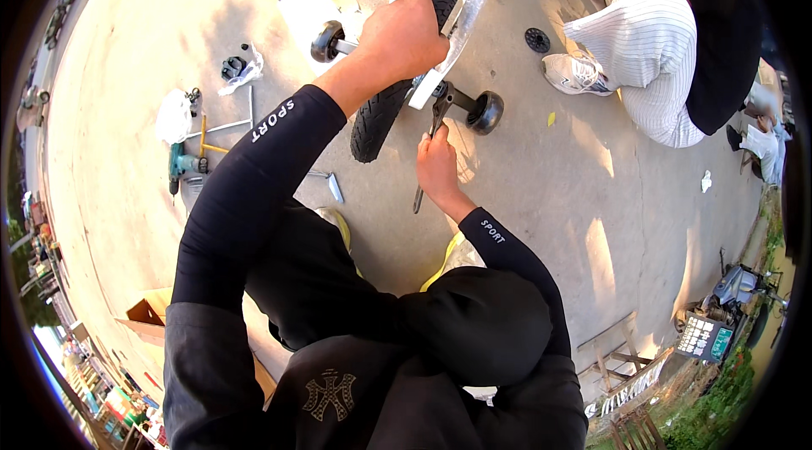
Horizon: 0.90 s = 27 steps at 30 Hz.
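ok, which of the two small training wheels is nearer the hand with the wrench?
The one on the person's right, beside the right hand and wrench. The other wheel sits beyond the big tyre, by the left hand.

One view only: a wide fisheye camera worn on the person's head, the left of a side-by-side pair, facing steeply down and slightly forward. The picture is upright and unmirrored. The wearer's torso and both forearms enter from the lower edge. The left hand [404,31] and right hand [437,167] lie close to the lens, in the upper centre of the frame. The concrete floor [541,188] fills the mid field. Straight edges bend toward the dark circular rim, where a roadside strip appears at far range.
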Tool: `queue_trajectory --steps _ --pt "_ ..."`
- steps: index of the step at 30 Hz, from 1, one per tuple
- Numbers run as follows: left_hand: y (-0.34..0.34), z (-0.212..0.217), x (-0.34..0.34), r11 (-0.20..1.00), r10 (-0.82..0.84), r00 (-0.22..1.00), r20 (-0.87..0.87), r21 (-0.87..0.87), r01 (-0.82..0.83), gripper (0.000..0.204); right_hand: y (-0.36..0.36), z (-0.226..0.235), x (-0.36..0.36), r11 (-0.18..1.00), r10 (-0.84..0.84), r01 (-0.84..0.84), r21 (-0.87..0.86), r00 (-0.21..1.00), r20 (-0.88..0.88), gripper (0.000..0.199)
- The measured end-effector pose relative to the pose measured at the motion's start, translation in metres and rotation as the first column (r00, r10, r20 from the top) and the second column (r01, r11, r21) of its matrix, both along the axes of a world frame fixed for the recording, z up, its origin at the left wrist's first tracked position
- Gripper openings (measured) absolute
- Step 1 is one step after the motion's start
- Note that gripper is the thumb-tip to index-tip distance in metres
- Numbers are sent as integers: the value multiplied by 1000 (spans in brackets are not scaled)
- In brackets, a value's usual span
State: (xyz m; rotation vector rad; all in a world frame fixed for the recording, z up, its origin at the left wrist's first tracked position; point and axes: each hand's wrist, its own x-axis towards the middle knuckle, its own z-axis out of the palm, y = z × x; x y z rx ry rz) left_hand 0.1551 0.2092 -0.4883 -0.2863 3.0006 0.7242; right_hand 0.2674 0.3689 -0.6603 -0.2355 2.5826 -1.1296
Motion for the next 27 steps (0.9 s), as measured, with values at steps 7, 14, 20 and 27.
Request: queue_trajectory --steps 7,14,20,27 --pt "-13 1 9 998 37 999 -3 42 -37 46 -23 33 1 992 51 -7 -122 930 364 24" --pt "-2 -5 17 1000 -3 973 -230 -5 2 54 -6 30 -9 892 82 248 -378 734 674 21" --pt "-2 -1 22 995 -95 990 -101 -21 94 73 -10 61 -21 940 -28 288 -183 599 800 5" --pt "3 -9 16 999 -42 980 -192 1 43 72 -15 155 -100 995 -95 51 82 360 928 4"
